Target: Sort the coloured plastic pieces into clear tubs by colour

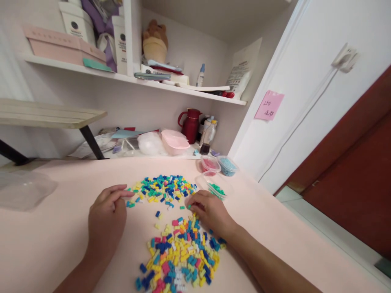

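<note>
Two heaps of small toy building bricks lie on the pink tabletop: a far pile (165, 187), mostly blue, green and yellow, and a near pile (183, 256) of mixed colours. My right hand (212, 211) is between them on the right, thumb and fingertips pinched on a green brick (189, 207). Another green brick (182, 207) lies just left of those fingertips. At the left end of the far pile, my left hand (108, 211) has its index finger stretched toward the bricks, its other fingers loosely bent, and nothing visible in it. A clear tub holding green bricks (217, 189) stands beyond my right hand.
Clear tubs of pink bricks (210, 164) and light-blue bricks (227, 166) stand behind the green one. A crumpled clear plastic bag (26, 189) lies at the left. Along the back are a pink container (175, 141), a red jug (191, 125) and bottles (209, 136), under a shelf (183, 90).
</note>
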`<act>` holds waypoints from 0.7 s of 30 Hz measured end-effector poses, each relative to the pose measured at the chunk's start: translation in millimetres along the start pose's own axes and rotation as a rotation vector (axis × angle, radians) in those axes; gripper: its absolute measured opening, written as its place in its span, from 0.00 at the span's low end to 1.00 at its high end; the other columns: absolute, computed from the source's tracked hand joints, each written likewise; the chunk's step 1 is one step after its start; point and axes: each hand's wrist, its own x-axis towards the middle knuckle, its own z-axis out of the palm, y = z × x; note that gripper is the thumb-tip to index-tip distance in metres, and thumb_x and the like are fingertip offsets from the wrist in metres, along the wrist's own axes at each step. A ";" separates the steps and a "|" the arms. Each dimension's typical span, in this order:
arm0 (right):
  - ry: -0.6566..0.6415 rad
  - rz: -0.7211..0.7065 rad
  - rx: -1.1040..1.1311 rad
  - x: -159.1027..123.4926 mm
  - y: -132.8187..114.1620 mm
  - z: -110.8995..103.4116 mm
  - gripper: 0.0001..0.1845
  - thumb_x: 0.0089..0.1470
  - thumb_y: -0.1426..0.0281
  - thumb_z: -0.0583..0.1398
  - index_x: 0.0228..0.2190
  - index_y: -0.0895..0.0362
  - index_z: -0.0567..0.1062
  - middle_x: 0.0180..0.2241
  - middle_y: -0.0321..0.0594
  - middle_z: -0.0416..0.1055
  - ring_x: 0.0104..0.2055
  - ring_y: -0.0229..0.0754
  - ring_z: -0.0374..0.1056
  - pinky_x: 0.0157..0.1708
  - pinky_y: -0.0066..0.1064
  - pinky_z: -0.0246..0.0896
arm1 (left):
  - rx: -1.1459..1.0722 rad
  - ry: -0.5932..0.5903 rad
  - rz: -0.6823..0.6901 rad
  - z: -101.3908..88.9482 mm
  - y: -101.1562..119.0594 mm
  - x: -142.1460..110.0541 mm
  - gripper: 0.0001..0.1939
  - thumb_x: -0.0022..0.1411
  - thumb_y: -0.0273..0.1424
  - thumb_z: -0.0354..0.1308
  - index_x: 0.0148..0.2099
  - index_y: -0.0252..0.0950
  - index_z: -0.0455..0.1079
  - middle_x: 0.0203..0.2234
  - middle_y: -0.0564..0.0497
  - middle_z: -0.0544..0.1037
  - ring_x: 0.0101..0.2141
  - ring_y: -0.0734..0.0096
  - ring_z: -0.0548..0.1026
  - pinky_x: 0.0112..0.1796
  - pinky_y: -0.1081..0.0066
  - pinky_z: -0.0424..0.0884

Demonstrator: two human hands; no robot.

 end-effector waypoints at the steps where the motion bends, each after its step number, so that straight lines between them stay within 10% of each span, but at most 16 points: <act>1: 0.016 0.007 0.008 -0.4 -2.1 -3.3 0.10 0.54 0.77 0.60 0.34 0.52 0.79 0.38 0.38 0.77 0.39 0.42 0.72 0.41 0.33 0.66 | -0.010 0.001 -0.040 -1.1 0.4 0.8 0.16 0.60 0.27 0.46 0.31 0.40 0.76 0.45 0.50 0.78 0.48 0.61 0.75 0.53 0.58 0.70; 13: 0.486 0.169 -0.089 0.5 35.5 -61.2 0.12 0.58 0.67 0.57 0.41 0.53 0.77 0.40 0.42 0.73 0.34 0.41 0.70 0.36 0.35 0.66 | -0.031 -0.037 -0.226 -5.9 1.2 6.2 0.14 0.60 0.29 0.47 0.35 0.42 0.76 0.48 0.53 0.76 0.53 0.58 0.72 0.58 0.52 0.64; 21: 0.523 0.061 0.028 0.4 15.6 -55.8 0.14 0.60 0.69 0.54 0.43 0.53 0.78 0.40 0.42 0.75 0.38 0.42 0.70 0.38 0.33 0.66 | -0.026 -0.060 -0.334 -6.7 0.0 4.2 0.14 0.60 0.32 0.49 0.39 0.44 0.76 0.53 0.58 0.76 0.54 0.57 0.72 0.55 0.54 0.68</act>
